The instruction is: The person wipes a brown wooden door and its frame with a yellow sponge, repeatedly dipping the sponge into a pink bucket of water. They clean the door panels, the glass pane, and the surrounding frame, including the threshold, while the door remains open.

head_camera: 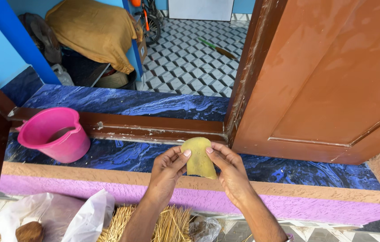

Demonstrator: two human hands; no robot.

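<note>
Both of my hands hold one flat yellow piece [198, 157], rounded at the top like a leaf or thin pad. My left hand [166, 171] pinches its left edge with thumb and fingers. My right hand [229, 169] grips its right edge, thumb on the front face. The piece is held upright in front of a blue marbled doorstep [118, 154]. Below my forearms lies a bundle of straw-coloured sticks [172, 226].
A pink plastic mug [55, 133] stands on the step at left. A brown wooden door [328, 76] stands open at right, its sill [154, 127] behind my hands. White plastic bags [60, 215] and a brown round object [29, 231] lie bottom left. A checkered floor [190, 58] lies beyond.
</note>
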